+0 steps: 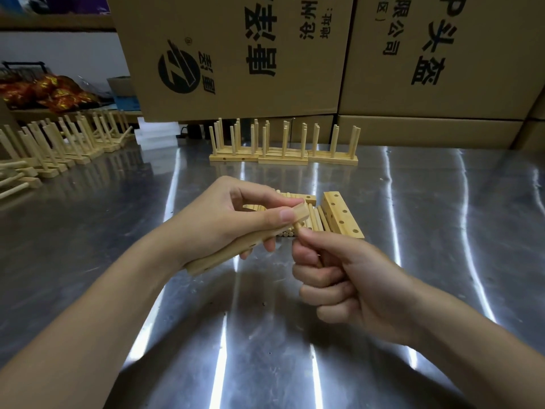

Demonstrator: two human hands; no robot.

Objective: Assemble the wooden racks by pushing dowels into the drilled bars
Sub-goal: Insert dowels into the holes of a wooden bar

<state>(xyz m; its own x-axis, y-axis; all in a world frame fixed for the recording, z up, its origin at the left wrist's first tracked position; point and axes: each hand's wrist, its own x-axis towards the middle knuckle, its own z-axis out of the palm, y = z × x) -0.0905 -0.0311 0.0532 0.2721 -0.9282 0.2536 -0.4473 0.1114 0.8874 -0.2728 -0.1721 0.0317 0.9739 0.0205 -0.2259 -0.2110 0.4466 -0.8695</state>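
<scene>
Finished racks line the left edge of the table. The left hand grips a drilled bar above the table, fingers curled round it — the right hand, just beside, pinches a dowel at the bar's end. Behind lie loose dowels and a spare bar.

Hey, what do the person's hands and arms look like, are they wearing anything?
The left hand and right hand are bare: no gloves, rings, watch or bracelets. The left forearm and right forearm are uncovered to the frame's edge, so no sleeves show. The one nail in plain view is short and unpainted.
</scene>
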